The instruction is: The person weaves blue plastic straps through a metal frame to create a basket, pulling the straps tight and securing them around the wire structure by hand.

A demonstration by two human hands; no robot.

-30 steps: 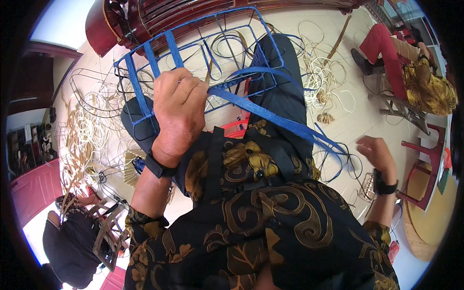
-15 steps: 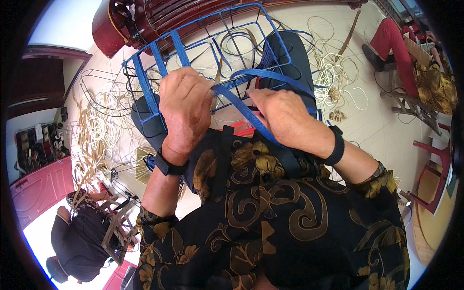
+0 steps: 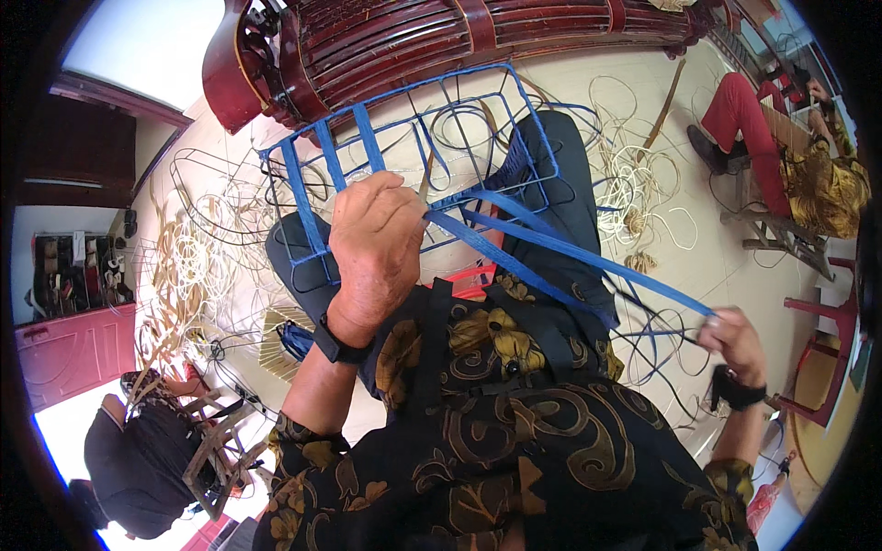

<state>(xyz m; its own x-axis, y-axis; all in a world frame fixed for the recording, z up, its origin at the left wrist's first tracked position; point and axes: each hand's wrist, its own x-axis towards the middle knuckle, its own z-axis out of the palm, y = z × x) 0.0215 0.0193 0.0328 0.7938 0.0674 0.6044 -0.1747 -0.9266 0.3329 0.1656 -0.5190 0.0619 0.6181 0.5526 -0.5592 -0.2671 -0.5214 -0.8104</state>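
Now the right hand [image 3: 732, 338], half a second ago up beside the blue wire basket frame [image 3: 413, 165], is pinching the blue weaving strips [image 3: 570, 257] taut away from it, while the left hand [image 3: 375, 243] is clenching the frame's front.

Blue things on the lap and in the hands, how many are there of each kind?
Blue wire basket frame: 1
Long blue strips pulled tight from the frame to the right hand: 2
Total: 3
The left hand presses on the frame where the strips start.
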